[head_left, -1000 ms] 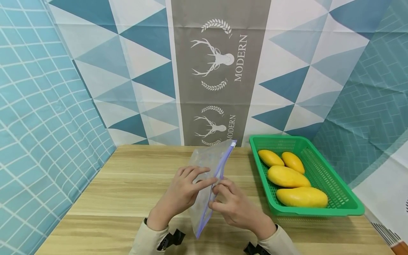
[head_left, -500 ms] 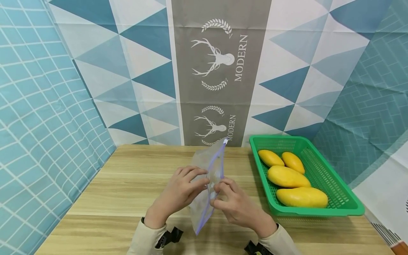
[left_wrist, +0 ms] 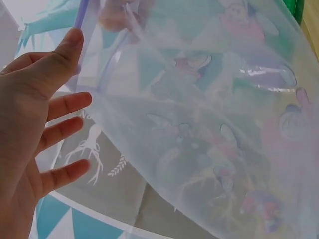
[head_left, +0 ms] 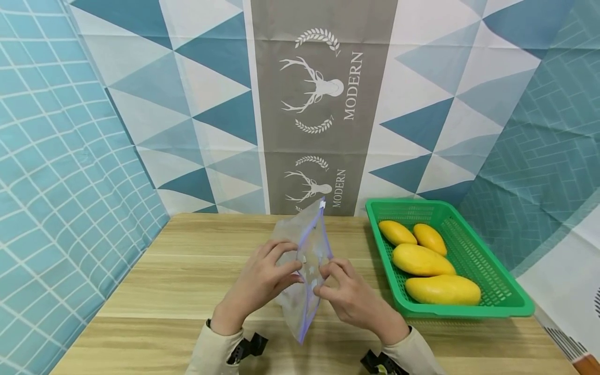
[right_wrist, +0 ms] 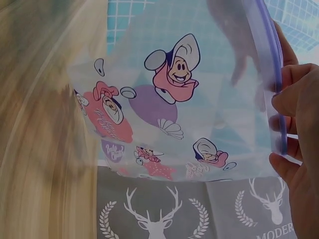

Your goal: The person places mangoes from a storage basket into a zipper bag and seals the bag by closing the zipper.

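Note:
A clear zip bag with purple edging and a white slider stands tilted above the table, its mouth parted. My left hand pinches the left lip between thumb and forefinger; in the left wrist view the other fingers spread beside the bag. On the opposite lip, my right hand grips the purple edge with thumb and curled fingers. Cartoon figures in pink and purple are printed on the bag in the right wrist view. Nothing shows inside it apart from the print.
To the right, a green plastic basket holds several yellow mangoes. Beneath the hands lies a wood-grain table. Patterned cloth covers the back, and a blue grid-pattern sheet hangs at the left.
The bag's lips have been drawn apart, so its mouth is wider. The slider end has swung left, and my left hand has shifted slightly left, my right hand slightly right.

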{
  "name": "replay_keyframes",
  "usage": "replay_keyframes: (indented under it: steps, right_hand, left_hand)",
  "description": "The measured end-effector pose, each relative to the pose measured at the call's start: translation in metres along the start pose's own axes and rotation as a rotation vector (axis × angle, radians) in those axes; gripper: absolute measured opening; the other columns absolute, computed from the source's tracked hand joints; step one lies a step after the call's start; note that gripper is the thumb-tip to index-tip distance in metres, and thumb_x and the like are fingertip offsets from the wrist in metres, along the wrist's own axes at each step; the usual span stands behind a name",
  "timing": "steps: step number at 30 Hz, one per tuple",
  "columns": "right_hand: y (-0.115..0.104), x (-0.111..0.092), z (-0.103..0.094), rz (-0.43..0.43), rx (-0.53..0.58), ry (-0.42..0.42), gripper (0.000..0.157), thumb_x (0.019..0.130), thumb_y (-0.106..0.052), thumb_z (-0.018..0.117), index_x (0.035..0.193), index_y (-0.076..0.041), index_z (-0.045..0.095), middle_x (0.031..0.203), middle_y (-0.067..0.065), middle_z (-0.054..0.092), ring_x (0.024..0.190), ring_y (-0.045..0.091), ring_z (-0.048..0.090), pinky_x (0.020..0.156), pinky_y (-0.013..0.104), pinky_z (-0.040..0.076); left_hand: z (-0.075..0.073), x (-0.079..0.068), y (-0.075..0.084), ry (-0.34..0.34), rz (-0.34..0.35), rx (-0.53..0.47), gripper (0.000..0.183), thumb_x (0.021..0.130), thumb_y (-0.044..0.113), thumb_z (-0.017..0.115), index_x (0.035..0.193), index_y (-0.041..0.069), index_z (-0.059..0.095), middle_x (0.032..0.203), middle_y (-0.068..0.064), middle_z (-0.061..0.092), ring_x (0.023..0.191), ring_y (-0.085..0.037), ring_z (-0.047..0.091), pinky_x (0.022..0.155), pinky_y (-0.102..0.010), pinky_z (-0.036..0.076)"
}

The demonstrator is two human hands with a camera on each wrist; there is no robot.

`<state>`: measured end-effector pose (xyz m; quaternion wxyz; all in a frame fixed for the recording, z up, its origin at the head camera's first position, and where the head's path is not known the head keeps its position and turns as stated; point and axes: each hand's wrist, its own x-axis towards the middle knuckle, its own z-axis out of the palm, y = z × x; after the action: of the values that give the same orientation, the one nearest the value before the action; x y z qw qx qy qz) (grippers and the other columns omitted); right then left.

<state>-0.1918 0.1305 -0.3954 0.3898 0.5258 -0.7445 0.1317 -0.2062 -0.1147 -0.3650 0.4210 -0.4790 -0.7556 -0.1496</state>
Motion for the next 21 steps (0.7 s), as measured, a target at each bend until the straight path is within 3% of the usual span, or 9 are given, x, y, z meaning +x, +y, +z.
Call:
replay_keyframes:
  steps: [7,21]
  right_hand:
    - [0.006,-0.003,-0.004,0.043,-0.003,0.004,0.038,0.109,-0.012,0.029,0.093,-0.016,0.064,0.101,0.009,0.05,0.097,0.028,0.045,0.087,0.039,0.041]
    - [0.015,-0.008,-0.011,0.157,0.009,-0.01,0.04,0.11,-0.016,0.03,0.095,-0.015,0.067,0.097,0.008,0.048,0.095,0.025,0.043,0.079,0.034,0.043]
  left_hand:
    - [-0.005,-0.001,-0.004,0.041,-0.026,0.094,0.04,0.105,0.044,0.043,0.093,0.015,0.068,0.115,-0.009,0.062,0.115,-0.034,0.057,0.085,-0.056,0.045]
    - [-0.015,-0.004,-0.013,0.136,-0.116,0.05,0.034,0.107,0.036,0.046,0.088,0.013,0.062,0.114,-0.007,0.066,0.112,-0.034,0.057,0.085,-0.057,0.039]
